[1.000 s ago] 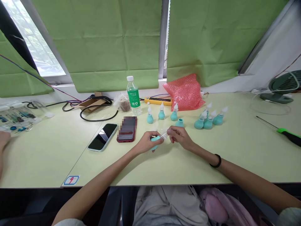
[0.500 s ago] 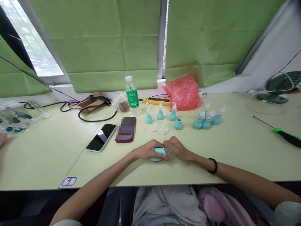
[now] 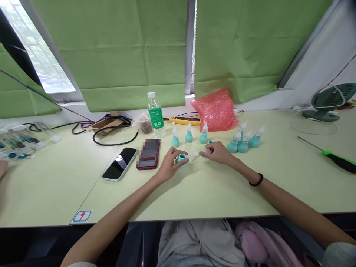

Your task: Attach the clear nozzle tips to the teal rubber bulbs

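My left hand (image 3: 168, 165) is closed around a turquoise squeeze bulb (image 3: 182, 157), its open neck facing up toward me. To the right, my right hand (image 3: 218, 152) pinches a small translucent plastic piece (image 3: 207, 151); the fingers partly cover it. Just behind those fingers stands another open turquoise bulb, mostly hidden. Small clear plastic nozzle parts (image 3: 194, 154) lie on the table between my hands. Farther back, three turquoise bulbs with pointed clear tips (image 3: 189, 133) stand in a row. Several more tipped bulbs (image 3: 243, 144) are grouped to the right.
Two phones, one pale-edged (image 3: 119, 164) and one red-cased (image 3: 148, 155), lie left of my hands. Behind them stand a water bottle (image 3: 156, 116) and a red bubble-wrap bag (image 3: 214, 111). A screwdriver (image 3: 328, 155) and a green fan (image 3: 324, 104) are at the right.
My hands were together near the table's front, working at the bulb's neck. They have moved apart and farther back; the bulb stays in my left hand, its neck now uncovered.
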`<state>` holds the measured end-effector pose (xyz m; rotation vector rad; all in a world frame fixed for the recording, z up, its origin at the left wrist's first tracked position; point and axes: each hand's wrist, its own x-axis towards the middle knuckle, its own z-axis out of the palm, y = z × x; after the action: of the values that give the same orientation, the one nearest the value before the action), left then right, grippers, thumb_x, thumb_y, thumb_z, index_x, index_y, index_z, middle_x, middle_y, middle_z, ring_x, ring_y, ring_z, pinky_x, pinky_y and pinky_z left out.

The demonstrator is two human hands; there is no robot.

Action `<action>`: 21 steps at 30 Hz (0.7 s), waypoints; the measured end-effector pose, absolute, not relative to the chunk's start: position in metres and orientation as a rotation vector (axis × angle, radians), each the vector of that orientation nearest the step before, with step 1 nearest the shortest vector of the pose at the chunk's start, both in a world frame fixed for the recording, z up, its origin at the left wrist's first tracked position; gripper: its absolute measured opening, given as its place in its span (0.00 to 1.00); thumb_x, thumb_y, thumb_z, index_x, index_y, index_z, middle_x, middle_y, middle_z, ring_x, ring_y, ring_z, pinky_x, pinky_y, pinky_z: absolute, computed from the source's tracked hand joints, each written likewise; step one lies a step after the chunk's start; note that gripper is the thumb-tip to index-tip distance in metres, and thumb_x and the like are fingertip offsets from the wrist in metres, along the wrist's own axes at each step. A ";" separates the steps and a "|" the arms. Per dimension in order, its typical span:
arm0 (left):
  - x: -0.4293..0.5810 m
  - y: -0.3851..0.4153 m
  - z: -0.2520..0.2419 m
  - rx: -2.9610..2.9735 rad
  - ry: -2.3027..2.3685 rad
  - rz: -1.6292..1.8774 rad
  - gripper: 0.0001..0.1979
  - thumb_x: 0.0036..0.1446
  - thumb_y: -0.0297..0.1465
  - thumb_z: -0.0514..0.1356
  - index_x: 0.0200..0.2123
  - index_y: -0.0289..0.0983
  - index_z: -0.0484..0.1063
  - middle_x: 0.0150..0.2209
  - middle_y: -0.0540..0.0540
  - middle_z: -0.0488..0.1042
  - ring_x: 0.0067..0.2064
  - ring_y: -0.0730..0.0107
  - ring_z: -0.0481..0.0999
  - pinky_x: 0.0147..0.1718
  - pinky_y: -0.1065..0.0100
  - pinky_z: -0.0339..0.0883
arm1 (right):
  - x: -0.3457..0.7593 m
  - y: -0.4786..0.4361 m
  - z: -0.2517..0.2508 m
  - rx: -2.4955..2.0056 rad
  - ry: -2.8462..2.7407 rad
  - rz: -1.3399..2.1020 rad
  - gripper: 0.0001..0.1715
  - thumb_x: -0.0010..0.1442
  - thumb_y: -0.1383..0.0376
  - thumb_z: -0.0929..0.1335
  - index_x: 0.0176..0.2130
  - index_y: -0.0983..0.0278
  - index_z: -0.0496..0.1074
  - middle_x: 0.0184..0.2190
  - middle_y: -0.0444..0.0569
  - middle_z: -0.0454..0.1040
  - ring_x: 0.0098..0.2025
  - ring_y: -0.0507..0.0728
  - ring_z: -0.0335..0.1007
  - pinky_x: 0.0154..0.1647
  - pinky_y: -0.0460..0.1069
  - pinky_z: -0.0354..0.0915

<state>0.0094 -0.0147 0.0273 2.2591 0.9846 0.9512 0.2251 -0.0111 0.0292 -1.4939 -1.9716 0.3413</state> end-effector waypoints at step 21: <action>0.012 -0.010 0.006 2.166 0.920 1.022 0.13 0.50 0.33 0.53 0.40 0.37 0.61 0.41 0.46 0.66 0.41 0.71 0.67 0.43 0.65 0.62 | 0.213 -0.022 0.030 -1.344 -1.992 -0.156 0.16 0.48 0.54 0.62 0.26 0.65 0.63 0.19 0.45 0.65 0.19 0.49 0.56 0.24 0.45 0.53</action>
<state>0.0125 -0.0097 0.0065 2.1657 0.9201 1.0223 0.2129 -0.0223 0.0297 -1.3438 -1.9923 -0.1559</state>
